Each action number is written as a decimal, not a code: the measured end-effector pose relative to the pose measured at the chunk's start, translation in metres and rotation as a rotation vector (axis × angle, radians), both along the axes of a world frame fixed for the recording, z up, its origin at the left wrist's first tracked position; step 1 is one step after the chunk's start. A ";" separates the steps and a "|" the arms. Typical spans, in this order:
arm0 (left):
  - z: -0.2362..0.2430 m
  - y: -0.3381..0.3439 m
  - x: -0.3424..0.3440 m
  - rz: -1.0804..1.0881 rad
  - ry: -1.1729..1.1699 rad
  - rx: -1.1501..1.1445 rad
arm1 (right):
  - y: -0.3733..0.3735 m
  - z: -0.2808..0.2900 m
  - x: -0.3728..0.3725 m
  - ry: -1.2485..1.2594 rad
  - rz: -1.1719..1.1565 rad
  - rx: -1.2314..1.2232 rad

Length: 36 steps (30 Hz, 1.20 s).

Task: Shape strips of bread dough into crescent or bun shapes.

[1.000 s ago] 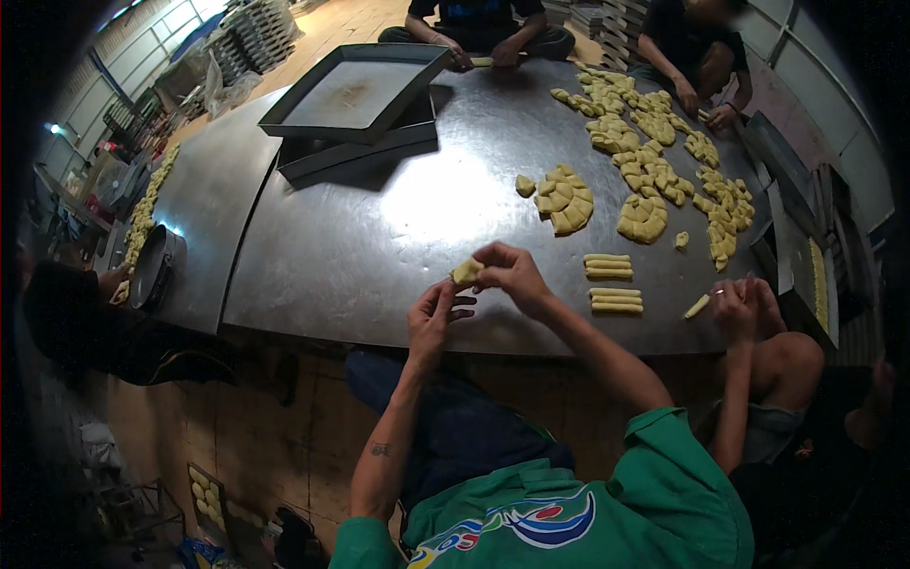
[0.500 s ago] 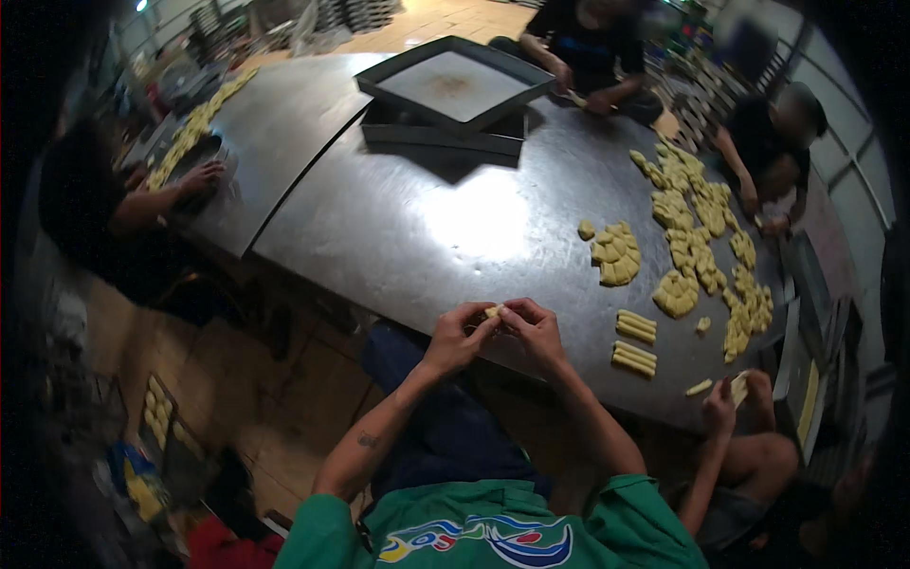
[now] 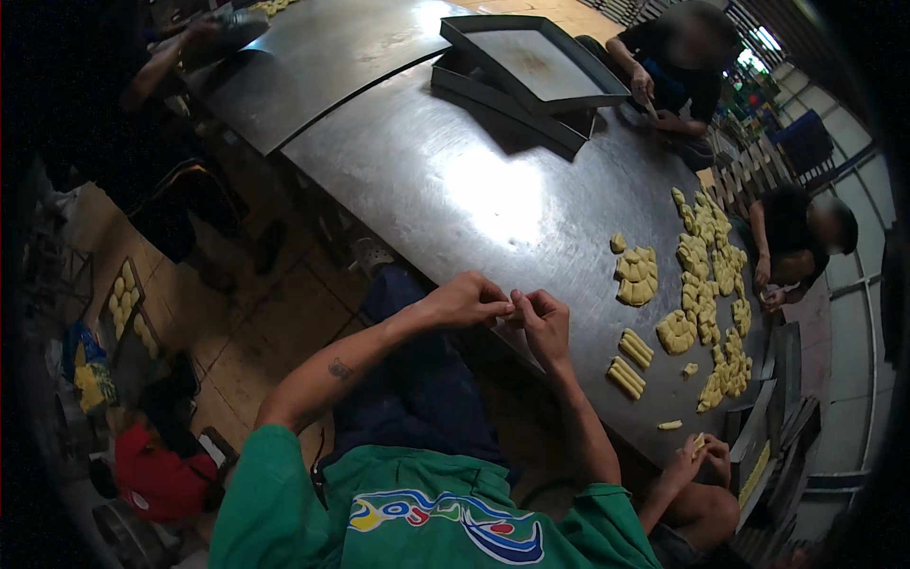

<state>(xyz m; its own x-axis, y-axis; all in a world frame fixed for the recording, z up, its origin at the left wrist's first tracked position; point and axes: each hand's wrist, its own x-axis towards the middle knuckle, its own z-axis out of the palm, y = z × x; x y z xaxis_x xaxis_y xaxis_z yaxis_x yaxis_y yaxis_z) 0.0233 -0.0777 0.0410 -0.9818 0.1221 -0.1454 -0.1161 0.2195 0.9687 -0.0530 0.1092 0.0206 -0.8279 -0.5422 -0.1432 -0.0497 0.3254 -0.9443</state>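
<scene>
My left hand (image 3: 471,301) and my right hand (image 3: 542,325) meet above the near edge of the metal table (image 3: 379,180). Both are closed, thumbs and fingertips pinched together around a small piece of pale yellow dough that the fingers almost wholly hide. To the right of them, short dough sticks lie side by side in two groups, a nearer one (image 3: 626,376) and a farther one (image 3: 636,348). Beyond these sit two rounded clusters of cut dough, one (image 3: 637,275) with a small lump beside it and another (image 3: 677,332) closer to the large heap of dough pieces (image 3: 706,256).
Two stacked metal trays (image 3: 590,100) stand at the table's far side. Co-workers sit at the far side (image 3: 678,66) and right (image 3: 796,232); another's hands (image 3: 700,450) hold dough at the near right. A person (image 3: 142,142) stands left. Floor trays of dough (image 3: 123,299) lie at left.
The view has turned, so the table appears tilted. My left forearm now reaches more across, and the dough between my fingertips has become mostly hidden. The person at left has raised a dark pan.
</scene>
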 end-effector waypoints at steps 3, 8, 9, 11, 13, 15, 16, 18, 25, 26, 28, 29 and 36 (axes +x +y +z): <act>-0.001 -0.010 -0.007 0.021 0.013 -0.079 | -0.008 0.007 -0.006 -0.082 0.096 -0.031; -0.010 -0.032 -0.026 0.092 -0.152 -0.042 | -0.019 0.020 -0.019 -0.402 0.268 0.014; -0.019 -0.034 -0.033 0.138 -0.192 -0.055 | -0.023 0.018 -0.021 -0.315 0.249 0.058; -0.018 -0.030 -0.039 0.154 -0.160 -0.204 | -0.025 0.010 -0.027 -0.277 0.215 0.107; -0.021 -0.028 -0.041 0.171 -0.128 -0.356 | -0.029 0.003 -0.029 -0.241 0.184 0.153; -0.027 -0.029 -0.040 0.218 -0.106 -0.551 | -0.036 -0.002 -0.029 -0.090 0.158 0.220; -0.026 -0.027 -0.038 0.207 -0.109 -0.550 | -0.040 0.002 -0.025 -0.096 0.149 0.222; -0.018 -0.025 -0.030 0.221 -0.081 -0.849 | -0.044 0.018 -0.015 0.320 0.147 0.573; -0.059 -0.064 -0.011 0.135 0.183 -0.498 | -0.011 -0.003 -0.029 -0.325 0.202 0.131; -0.053 -0.057 -0.014 0.135 0.179 -0.494 | -0.015 0.003 -0.025 -0.291 0.165 0.216; -0.038 -0.044 -0.020 0.170 0.039 -0.661 | -0.022 0.010 -0.024 -0.259 0.126 0.302; -0.033 -0.041 -0.025 0.151 -0.049 -0.672 | -0.026 0.012 -0.024 -0.211 0.128 0.406; -0.024 -0.036 -0.029 0.186 0.021 -0.946 | -0.030 0.017 -0.034 0.070 0.189 0.827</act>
<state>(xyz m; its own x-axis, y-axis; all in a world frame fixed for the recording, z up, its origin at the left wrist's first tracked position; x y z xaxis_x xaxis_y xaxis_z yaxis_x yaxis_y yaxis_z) -0.0054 -0.1135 0.0170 -0.9771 -0.1948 -0.0861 -0.2130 0.8901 0.4030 -0.0872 0.0796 0.0377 -0.7557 -0.4155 -0.5063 -0.2218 0.8897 -0.3991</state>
